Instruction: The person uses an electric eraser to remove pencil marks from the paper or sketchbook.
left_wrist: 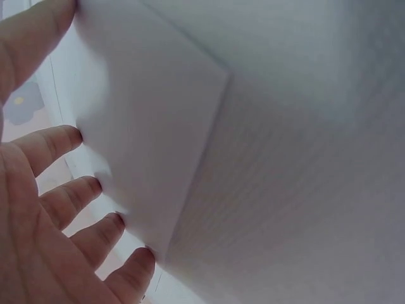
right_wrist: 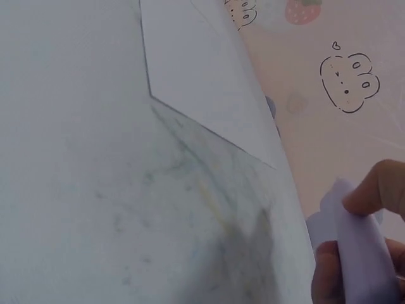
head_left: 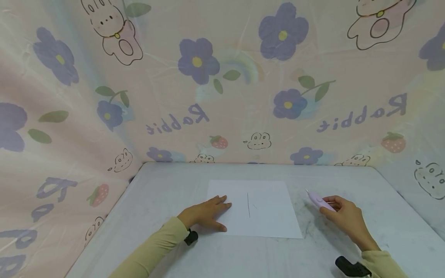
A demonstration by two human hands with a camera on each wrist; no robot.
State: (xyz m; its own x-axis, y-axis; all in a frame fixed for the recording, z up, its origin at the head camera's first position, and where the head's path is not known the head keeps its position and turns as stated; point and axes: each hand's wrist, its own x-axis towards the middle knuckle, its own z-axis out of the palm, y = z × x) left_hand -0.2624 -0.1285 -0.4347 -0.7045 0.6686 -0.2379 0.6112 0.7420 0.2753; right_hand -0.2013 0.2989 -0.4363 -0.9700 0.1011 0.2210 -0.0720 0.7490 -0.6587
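Observation:
A white sheet of paper (head_left: 271,220) lies flat, with a long dark upright line (head_left: 248,204) and a faint short slanted one near its middle. My left hand (head_left: 206,213) rests on the paper's left part, fingers spread; in the left wrist view the fingertips (left_wrist: 73,134) press on the sheet. Right of the paper, my right hand (head_left: 345,217) holds a lavender utility knife (head_left: 318,200) between thumb and fingers. Its thin grey tip points up and left, away from the sheet. The right wrist view shows only the knife's body (right_wrist: 364,253); the tip is hidden there.
The white tabletop (head_left: 167,177) has faint coloured smudges right of the paper. A patterned curtain (head_left: 236,116) with flowers and rabbits stands behind the table and along both sides. Black wrist cameras (head_left: 191,237) sit below each hand.

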